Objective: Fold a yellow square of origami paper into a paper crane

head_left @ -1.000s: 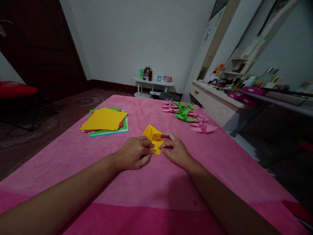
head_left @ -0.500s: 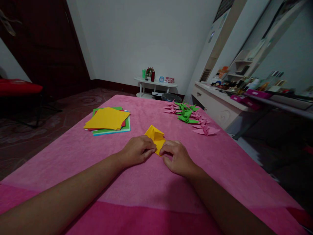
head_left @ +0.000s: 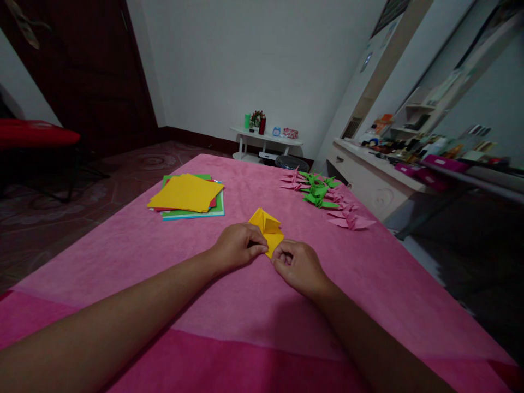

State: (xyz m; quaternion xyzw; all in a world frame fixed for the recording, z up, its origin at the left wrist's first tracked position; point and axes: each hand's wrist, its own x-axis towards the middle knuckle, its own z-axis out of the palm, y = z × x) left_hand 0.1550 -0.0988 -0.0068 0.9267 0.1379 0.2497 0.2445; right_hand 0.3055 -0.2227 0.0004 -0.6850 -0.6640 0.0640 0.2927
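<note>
A partly folded yellow origami paper (head_left: pixel 273 240) lies on the pink cloth in front of me, one flap standing up at its far end. My left hand (head_left: pixel 240 244) is closed at the paper's left near edge, thumb and fingers pinching it. On the other side, my right hand (head_left: pixel 301 266) has its fingers curled and its fingertips pinched at the near right edge. The fingers cover part of the paper's near corner.
A stack of coloured paper (head_left: pixel 186 192), yellow on top, lies at the left of the cloth-covered table (head_left: pixel 196 322). Several pink and green folded paper cranes (head_left: pixel 319 197) sit at the right. Beyond stand a small white table (head_left: pixel 268 136) and a cluttered dresser (head_left: pixel 368 177).
The view has turned a little, so things appear further right. My right fingers are curled in more tightly at the paper's near edge. The left hand keeps its hold.
</note>
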